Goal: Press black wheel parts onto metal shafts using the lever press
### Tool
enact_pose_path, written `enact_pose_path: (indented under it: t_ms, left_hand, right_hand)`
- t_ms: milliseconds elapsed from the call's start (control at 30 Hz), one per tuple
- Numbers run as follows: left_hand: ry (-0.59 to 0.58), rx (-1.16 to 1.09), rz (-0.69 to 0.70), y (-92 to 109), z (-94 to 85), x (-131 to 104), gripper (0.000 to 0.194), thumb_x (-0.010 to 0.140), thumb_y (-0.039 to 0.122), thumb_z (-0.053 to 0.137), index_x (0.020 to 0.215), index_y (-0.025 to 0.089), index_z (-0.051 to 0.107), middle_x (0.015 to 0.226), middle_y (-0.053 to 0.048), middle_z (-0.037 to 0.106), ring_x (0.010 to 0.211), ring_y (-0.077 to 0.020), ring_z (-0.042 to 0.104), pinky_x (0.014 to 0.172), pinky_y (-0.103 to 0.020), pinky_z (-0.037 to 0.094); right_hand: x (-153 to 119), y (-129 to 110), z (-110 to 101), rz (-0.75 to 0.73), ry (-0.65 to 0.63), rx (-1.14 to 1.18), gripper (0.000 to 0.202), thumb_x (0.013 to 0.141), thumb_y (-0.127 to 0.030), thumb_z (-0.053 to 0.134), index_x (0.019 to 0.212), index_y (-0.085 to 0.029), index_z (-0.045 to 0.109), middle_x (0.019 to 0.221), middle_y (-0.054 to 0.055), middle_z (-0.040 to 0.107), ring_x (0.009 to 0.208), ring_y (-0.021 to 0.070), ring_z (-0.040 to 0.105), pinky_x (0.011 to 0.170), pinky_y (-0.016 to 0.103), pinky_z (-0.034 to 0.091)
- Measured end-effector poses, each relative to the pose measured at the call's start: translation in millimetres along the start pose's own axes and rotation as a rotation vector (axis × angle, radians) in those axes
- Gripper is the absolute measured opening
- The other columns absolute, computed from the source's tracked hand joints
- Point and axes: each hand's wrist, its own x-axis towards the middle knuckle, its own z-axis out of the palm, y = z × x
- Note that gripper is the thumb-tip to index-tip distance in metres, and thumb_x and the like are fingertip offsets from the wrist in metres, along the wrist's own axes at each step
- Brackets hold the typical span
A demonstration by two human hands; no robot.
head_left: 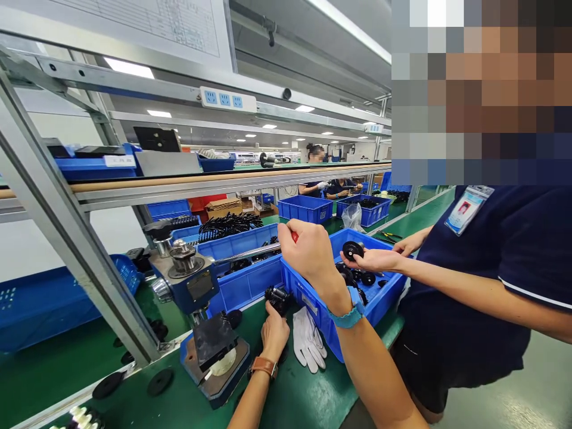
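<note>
My right hand (309, 255), with a light blue band at the wrist, is closed in a fist round the red-tipped end of the long metal lever (245, 253) of a bench press (190, 280). Low on the bench, my left hand (274, 330), wearing a brown-strapped watch, has its fingers on a black cylindrical part (277, 297); the fingertips are partly hidden. Under the press ram lies a black block (215, 341) over the base, with a whitish round piece (223, 363) below it. A white glove (308, 342) lies on the green bench beside my left hand.
A co-worker at the right holds a black disc (352, 250) over a blue bin (317, 316) of black parts. More blue bins (241, 292) stand behind the press. Black discs (159, 381) lie at the front left, near a metal frame post (89, 256).
</note>
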Motion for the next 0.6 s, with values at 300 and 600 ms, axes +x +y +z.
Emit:
enact_pose_path:
  t_ms: [300,600]
  left_hand:
    - [0.055,-0.334,0.135,-5.4,-72.1,-66.6,0.049,0.088,0.036,0.058,0.131,0.017,0.044,0.111,-0.019,0.078,0.102,-0.0364,0.076,0.082,-0.042,0.057]
    - [0.270,-0.143,0.177,-63.7,-188.9,-103.5,0.042,0.080,0.064,0.065,0.101,0.029,0.074,0.104,-0.007,0.077,0.070,-0.0253,0.071,0.063,-0.035,0.057]
  right_hand:
    - [-6.0,4.1,2.8,0.026,0.035,0.126,0.045,0.098,-0.038,0.048,0.060,-0.020,0.034,0.056,-0.005,0.034,0.057,0.0111,0.024,0.058,0.029,0.019]
    - [-7.6,4.0,6.7,0.034,0.089,0.206,0.047,0.099,-0.039,0.051,0.060,-0.020,0.032,0.056,-0.006,0.028,0.055,0.0102,0.023,0.056,0.030,0.018]
